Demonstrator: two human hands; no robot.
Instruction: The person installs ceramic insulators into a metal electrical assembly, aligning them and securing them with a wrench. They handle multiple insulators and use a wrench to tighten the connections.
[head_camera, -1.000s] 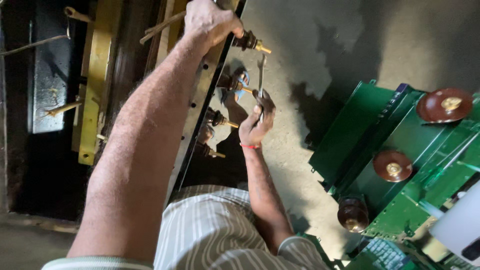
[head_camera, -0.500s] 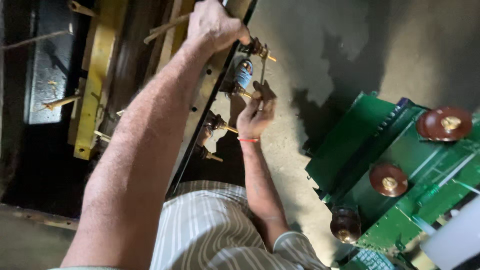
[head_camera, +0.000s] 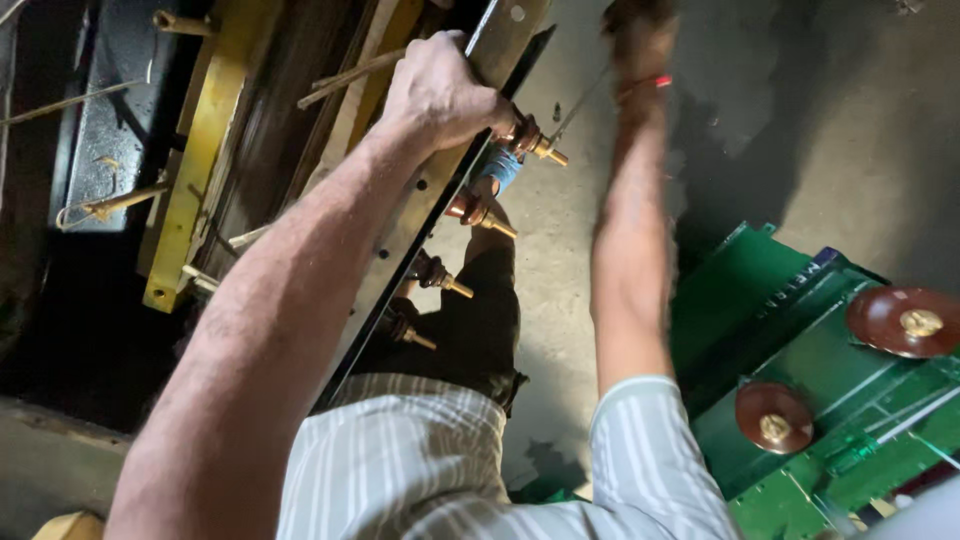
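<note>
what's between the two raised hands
In the head view, one brass-tipped stud juts from the dark plate's edge beside the left hand; then bare concrete floor to the blurred right hand.

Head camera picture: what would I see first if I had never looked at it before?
The big bare left arm comes first, running up the middle to the left hand, which grips the edge of a dark metal plate beside a row of brown bushings with brass tips. At the lower right lies a bright green metal cover with shiny brown discs on it. The right hand is raised at the top, blurred.
</note>
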